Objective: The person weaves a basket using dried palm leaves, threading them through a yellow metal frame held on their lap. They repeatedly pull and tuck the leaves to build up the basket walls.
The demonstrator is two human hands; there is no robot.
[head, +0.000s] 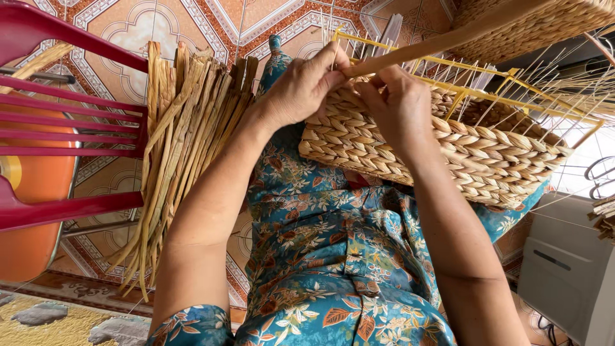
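A half-woven straw basket (474, 150) on a yellow wire frame (512, 80) rests on my lap, over blue floral clothing. My left hand (304, 86) pinches a flat tan fibre strand (442, 41) at the basket's upper rim. My right hand (397, 106) presses fingers on the same strand and the woven rim beside it. The strand runs up to the right from between both hands. Thin wire uprights stick out of the frame around the weave.
A bundle of dried flat fibre strips (186, 141) leans on a dark red plastic chair (70, 122) at left. Patterned floor tiles (211, 22) lie beyond. Another woven basket (538, 25) shows top right, a grey box (567, 275) bottom right.
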